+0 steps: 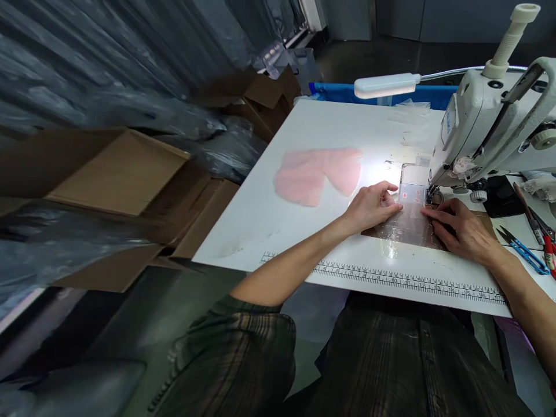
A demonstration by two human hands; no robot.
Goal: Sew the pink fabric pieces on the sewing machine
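Right of the frame's centre, the film is touched by the left grip (thumb and forefinger parted) and the right grip, whose pinch cannot be told; it is best kept flat, fingers clear of the foot.

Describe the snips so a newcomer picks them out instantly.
Find the white sewing machine on the picture's right. Below it in view, on the white table just right of the right hand, lie the snips, their dark blades parted. Their blue colour distinguishes them from the red item beside them.
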